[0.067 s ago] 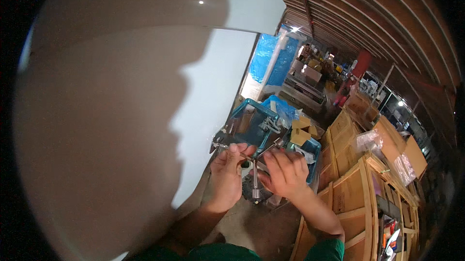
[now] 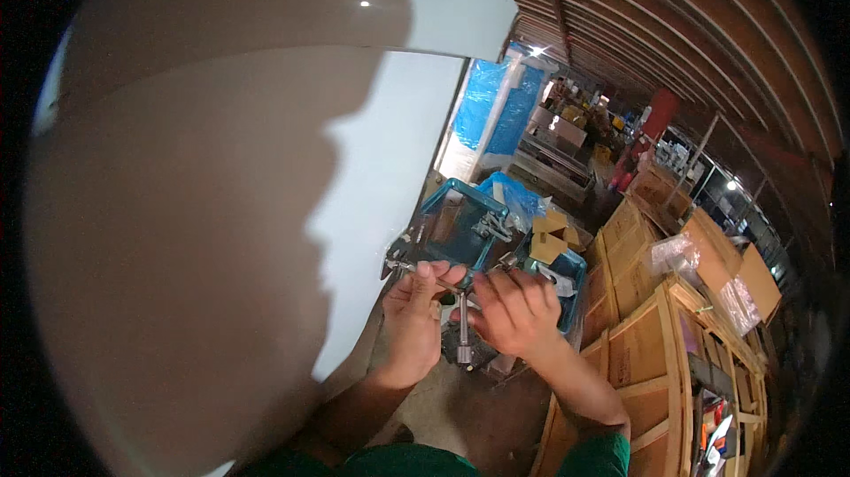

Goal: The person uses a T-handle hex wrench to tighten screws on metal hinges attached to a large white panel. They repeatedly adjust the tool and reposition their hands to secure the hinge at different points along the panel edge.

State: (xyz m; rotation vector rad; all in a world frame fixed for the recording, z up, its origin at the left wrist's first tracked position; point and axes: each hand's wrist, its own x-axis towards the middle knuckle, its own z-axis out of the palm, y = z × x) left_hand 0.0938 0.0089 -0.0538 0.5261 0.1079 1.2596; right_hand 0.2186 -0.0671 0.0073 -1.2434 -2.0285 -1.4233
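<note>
A metal three-armed socket wrench [image 2: 463, 326] spans the space between my hands. One arm hangs down with its socket end free, and another socket end [image 2: 507, 259] shows above my right knuckles. My left hand [image 2: 414, 322] is closed round the arm that runs left, with thumb and fingertips pinching it. That arm reaches small dark metal fittings [image 2: 396, 263] at the edge of a large pale panel [image 2: 381, 176]; the exact contact is too small to tell. My right hand [image 2: 516, 307] curls its fingers over the wrench near its centre, partly hiding it.
The pale panel fills the left, partly in shadow. Beyond my hands stand a blue-green crate [image 2: 456, 189] with metal parts and another blue crate [image 2: 575, 287] beneath an open cardboard box [image 2: 551, 238]. Wooden crates [image 2: 633, 349] line the right. Blue plastic-wrapped panels [image 2: 503, 101] stand farther back.
My right fingers have shifted slightly left and over the wrench, covering more of its upper right arm. My left hand has barely moved.
</note>
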